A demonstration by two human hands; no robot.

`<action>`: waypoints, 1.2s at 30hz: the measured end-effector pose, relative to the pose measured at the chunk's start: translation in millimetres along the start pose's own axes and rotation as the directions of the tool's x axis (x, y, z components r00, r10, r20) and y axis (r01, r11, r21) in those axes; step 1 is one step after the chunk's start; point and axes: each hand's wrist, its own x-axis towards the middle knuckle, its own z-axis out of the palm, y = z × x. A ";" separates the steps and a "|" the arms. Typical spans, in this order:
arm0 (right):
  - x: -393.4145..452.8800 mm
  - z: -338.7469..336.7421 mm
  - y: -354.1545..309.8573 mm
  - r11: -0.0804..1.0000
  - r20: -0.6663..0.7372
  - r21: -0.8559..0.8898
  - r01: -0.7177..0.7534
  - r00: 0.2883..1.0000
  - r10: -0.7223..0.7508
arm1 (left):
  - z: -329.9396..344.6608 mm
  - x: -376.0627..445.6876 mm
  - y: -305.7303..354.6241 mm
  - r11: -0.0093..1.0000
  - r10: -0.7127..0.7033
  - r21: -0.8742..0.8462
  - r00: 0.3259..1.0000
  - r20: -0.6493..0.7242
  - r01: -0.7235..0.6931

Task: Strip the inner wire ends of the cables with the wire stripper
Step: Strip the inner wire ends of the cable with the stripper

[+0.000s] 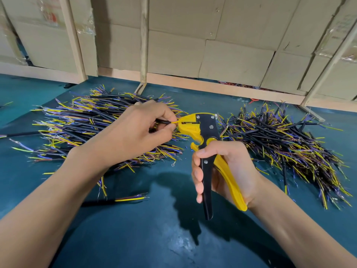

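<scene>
- The wire stripper (207, 149), yellow and black, is held upright in the right hand (226, 171), fingers wrapped around the black handle and the yellow handle sitting against the palm, so that grip is closed on the tool.
- The stripper's head is pointed to the left, up above the counter (135, 229), roughly in the middle of the scene.
- A black cable (163, 122) is pinched between thumb and fingertips of the left hand (133, 132), so that grip is closed on the cable too.
- A yellow inner wire (174, 122) sticking out of that cable is fed into the yellow nose of the stripper; how far in it goes can't really be made out.
- A big pile of cut cables (87, 120) is spread on the left side of the counter, partly hidden behind the left hand, with yellow, blue and purple inner wires fanned out at the ends.
- A second pile (286, 147) is lying on the right, just beyond the right hand.
- One loose cable (123, 200) is lying nearer, just beside the left forearm.
- Cardboard panels (193, 45) on a wooden frame are propped up along the far edge of the dark teal counter.
</scene>
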 end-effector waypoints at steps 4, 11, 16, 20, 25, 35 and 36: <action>0.9 1.0 -1.4 1.000 -0.041 0.013 0.023 0.999 -0.022 | -2.5 -0.3 1.2 0.998 0.053 0.043 0.999 -0.001 -0.053; 2.2 -3.3 0.7 0.995 0.040 0.092 0.036 0.998 -0.039 | -2.9 1.0 0.9 0.998 0.065 0.022 0.998 -0.022 -0.064; 8.3 -8.4 0.5 0.963 -0.085 0.220 0.152 0.987 -0.136 | -3.7 2.0 1.3 0.978 -0.097 -0.193 0.992 -0.079 0.081; 13.1 -11.5 3.9 0.905 -0.247 0.168 0.391 0.905 -0.346 | -0.7 0.0 1.4 0.954 -0.130 -0.272 0.991 0.005 0.127; 12.2 -11.1 5.6 0.846 -0.225 0.019 0.532 0.827 -0.515 | 6.8 -2.2 5.8 0.943 -0.097 -0.306 0.989 0.115 0.128; 14.3 -9.4 7.4 0.830 -0.281 -0.015 0.557 0.795 -0.538 | 11.2 -3.7 6.7 0.933 -0.074 -0.335 0.980 0.184 0.133; 13.8 -10.3 7.3 0.830 -0.279 -0.011 0.558 0.795 -0.539 | 11.4 -3.7 6.8 0.933 -0.071 -0.336 0.981 0.182 0.130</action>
